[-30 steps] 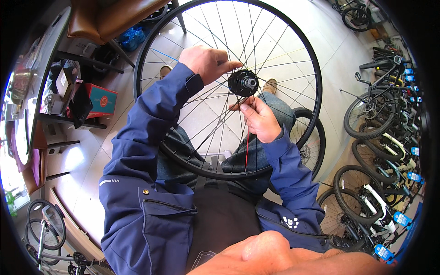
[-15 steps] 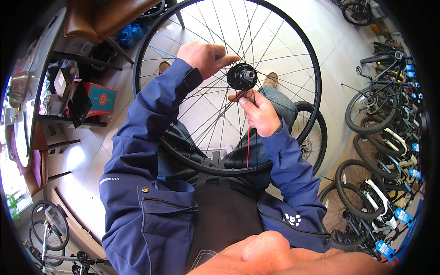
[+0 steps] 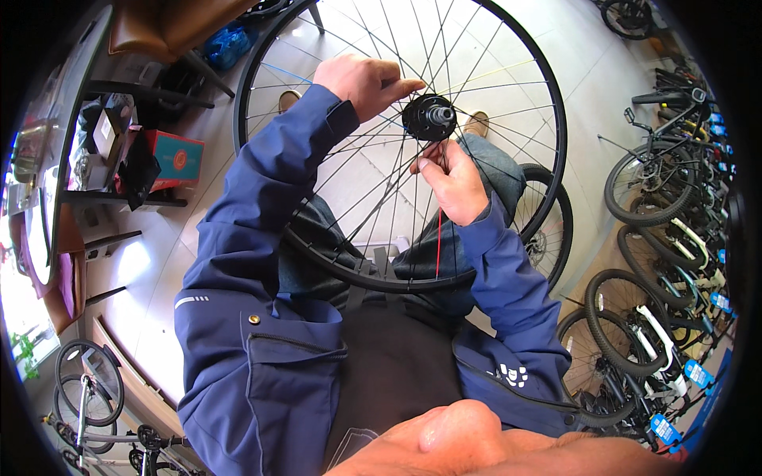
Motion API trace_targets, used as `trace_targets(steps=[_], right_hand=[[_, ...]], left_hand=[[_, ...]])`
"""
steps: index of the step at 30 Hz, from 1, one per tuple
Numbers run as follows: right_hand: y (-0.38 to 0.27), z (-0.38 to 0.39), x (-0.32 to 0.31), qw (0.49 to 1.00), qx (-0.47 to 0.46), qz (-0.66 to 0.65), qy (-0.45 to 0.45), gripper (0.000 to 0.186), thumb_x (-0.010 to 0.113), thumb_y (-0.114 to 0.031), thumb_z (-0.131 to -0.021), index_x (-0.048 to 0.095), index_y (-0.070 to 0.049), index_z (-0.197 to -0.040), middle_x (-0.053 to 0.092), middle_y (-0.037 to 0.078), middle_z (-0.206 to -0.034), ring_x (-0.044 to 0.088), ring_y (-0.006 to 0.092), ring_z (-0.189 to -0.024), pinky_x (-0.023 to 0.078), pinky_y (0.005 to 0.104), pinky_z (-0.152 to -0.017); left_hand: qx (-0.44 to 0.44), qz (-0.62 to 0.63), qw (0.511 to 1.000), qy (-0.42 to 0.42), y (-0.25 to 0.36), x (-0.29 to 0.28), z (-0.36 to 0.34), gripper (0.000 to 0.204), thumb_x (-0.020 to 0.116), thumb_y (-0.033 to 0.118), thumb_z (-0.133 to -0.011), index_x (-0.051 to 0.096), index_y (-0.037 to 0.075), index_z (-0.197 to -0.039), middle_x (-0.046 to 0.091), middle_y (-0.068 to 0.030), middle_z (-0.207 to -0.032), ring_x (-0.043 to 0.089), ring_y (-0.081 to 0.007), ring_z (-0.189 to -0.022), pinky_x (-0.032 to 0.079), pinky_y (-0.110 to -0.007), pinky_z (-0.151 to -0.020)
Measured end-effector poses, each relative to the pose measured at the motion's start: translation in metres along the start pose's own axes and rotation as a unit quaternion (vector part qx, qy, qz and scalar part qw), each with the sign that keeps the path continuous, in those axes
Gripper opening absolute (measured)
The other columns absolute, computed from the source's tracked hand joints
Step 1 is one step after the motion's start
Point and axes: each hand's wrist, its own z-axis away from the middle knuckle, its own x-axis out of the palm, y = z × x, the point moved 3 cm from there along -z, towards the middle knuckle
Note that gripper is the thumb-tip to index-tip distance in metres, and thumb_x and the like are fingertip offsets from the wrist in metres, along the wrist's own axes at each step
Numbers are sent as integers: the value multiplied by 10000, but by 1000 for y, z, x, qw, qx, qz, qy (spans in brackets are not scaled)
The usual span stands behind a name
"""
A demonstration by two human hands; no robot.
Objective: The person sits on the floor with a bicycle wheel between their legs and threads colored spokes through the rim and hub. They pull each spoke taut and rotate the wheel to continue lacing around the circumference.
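A bare bicycle wheel with a black rim (image 3: 560,127) stands before me, its lower edge at my lap between my knees. The black hub (image 3: 429,117) has a silver axle end pointing up toward me. At its upper left is my left hand (image 3: 361,86), fingers curled, thumb and forefinger closed on a spoke beside the hub flange. Just below the hub my right hand (image 3: 454,181) pinches a thin black spoke; its fingertips are partly hidden behind the thumb. Most spokes are black, but one red spoke (image 3: 439,246), a yellow spoke (image 3: 494,75) and a blue spoke (image 3: 286,73) stand out.
Several bicycles (image 3: 647,178) line the right side, and another wheel (image 3: 556,246) is by my right knee. On the left are a table (image 3: 78,87), a brown chair (image 3: 155,30) and a red and teal box (image 3: 178,161). A bicycle (image 3: 83,397) stands lower left.
The view has shifted a little, so the wheel and both hands sit higher and further right. My right fingers have drawn in slightly, down from the hub. My left hand keeps its place by the hub.
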Motion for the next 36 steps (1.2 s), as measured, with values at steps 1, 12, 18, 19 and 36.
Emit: trace_targets(steps=[1,12,18,19,36], right_hand=[[0,0,0,1000,-9,14,2,132,602,-8,-1104,622,12,-1233,758,67,-1058,704,115,-996,562,298,-937],[14,-2,-7,995,-11,-89,-40,136,668,-46,-1122,614,-12,-1241,763,62,-1091,699,107,-1013,551,276,-968],[15,0,-4,995,-50,-57,-58,116,661,-73,-1130,622,-29,-1230,769,53,-1098,686,91,-980,543,271,-885],[14,-1,-3,996,-48,-58,-55,117,661,-72,-1130,621,-23,-1228,766,55,-1099,695,98,-992,551,278,-890],[-24,93,-11,975,-105,185,60,117,760,-141,-1061,764,-46,-1129,709,50,-856,707,168,-752,583,348,-716]], left_hand=[[2,-11,1000,-2,0,1,1,572,794,606,-1027,713,111,-751,618,-98,-606,643,-359,-581,498,-439,-536],[-15,63,998,11,45,-38,81,157,890,187,-967,781,88,-1022,776,-84,-974,752,-315,-904,609,-422,-801],[-62,118,990,-55,98,-40,146,274,921,126,-921,783,62,-1148,761,-137,-1110,757,-344,-987,624,-422,-871],[-80,107,990,-44,101,-41,153,281,925,112,-912,782,59,-1148,758,-136,-1117,754,-342,-987,624,-419,-869],[74,81,993,-38,119,-8,185,347,950,214,-866,850,143,-1191,754,-20,-966,693,-234,-840,589,-360,-758]])
